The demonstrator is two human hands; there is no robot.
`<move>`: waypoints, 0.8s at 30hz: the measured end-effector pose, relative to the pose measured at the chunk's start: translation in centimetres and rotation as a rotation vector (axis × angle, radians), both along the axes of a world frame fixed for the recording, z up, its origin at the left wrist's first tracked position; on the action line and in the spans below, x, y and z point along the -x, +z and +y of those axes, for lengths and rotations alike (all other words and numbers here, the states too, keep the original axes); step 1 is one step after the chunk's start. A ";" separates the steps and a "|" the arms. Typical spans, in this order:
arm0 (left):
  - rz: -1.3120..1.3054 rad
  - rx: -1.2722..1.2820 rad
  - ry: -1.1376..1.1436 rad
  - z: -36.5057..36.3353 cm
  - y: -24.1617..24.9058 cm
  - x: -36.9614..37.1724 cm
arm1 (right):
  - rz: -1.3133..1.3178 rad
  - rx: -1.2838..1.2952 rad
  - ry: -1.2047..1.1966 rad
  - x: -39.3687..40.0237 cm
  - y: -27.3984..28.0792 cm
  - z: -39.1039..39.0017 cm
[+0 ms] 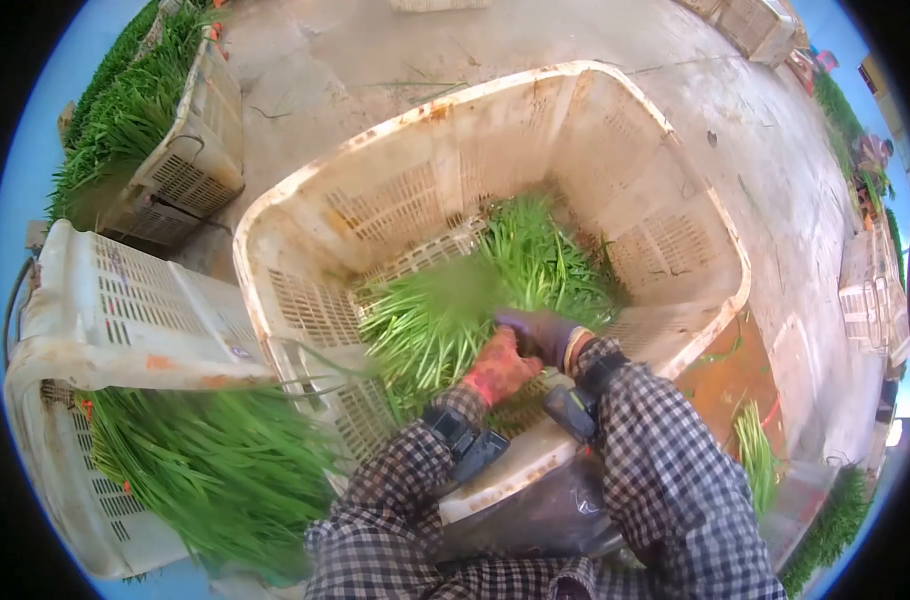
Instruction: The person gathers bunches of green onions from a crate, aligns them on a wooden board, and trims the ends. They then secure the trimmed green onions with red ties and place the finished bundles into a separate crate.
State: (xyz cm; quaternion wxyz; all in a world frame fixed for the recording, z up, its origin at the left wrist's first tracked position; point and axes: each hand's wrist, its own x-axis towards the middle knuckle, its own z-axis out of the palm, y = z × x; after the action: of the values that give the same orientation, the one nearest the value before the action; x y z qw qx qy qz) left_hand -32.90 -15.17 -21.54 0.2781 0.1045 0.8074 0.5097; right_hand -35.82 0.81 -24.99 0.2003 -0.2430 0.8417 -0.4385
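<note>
My left hand (500,368), in a red-orange patterned glove, is inside the near side of a large crate (395,165), its fingers curled closed. Right against it is my right hand (543,336) in a purple glove, also with bent, closed fingers. What the fingers hold, if anything, is hidden by the hands. Just beyond them lie long green leafy stalks (430,335) with pale ends, touching or very close to the gloves. A second heap of greens (545,255) lies deeper in the crate. A blurred spot covers part of the stalks.
At left, a tipped white crate (175,310) stands by a mass of long green leaves (215,460). Another crate (200,140) with greens is behind it. Crates (870,285) stand at far right. A small bunch (755,455) lies on a brown board (725,385).
</note>
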 end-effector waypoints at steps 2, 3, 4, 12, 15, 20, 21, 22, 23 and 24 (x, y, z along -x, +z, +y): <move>-0.187 -0.330 -0.033 0.4 -0.5 -0.1 | 0.129 0.003 0.009 -0.2 -0.9 1.1; -0.280 -0.416 -0.041 0.2 -0.6 -0.1 | 0.083 -0.024 0.017 -0.3 -1.1 1.9; -0.368 -0.504 -0.048 0.0 0.3 0.5 | 0.043 -0.053 0.027 0.0 -0.1 2.4; -0.016 -0.047 -0.007 -4.3 -2.3 4.0 | 0.051 -0.321 0.160 0.7 2.8 2.1; 0.024 0.471 -0.053 -2.6 -1.5 2.8 | -0.080 -0.513 0.228 1.2 3.8 1.5; 0.141 0.813 -0.205 -1.8 -9.4 -0.3 | -0.490 -0.954 -0.019 1.7 7.0 0.3; 0.124 0.843 -0.250 -2.0 -10.7 -0.4 | -0.422 -1.025 0.132 2.1 7.5 1.1; 0.108 0.873 -0.295 -2.1 -11.4 -0.6 | -0.353 -1.090 0.284 2.5 8.2 2.0; 0.102 0.881 -0.320 -2.3 -11.6 -0.5 | -0.315 -1.127 0.290 2.8 9.9 3.0; 0.086 0.896 -0.330 -2.2 -11.9 -0.4 | -0.275 -1.166 0.293 3.1 12.4 3.9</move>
State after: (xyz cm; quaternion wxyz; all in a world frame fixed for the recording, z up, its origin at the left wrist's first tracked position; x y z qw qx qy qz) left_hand -32.49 -17.37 -33.43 0.3393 0.1224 0.9310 0.0558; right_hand -38.94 4.75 -12.55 0.4652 -0.1478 0.8672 0.0988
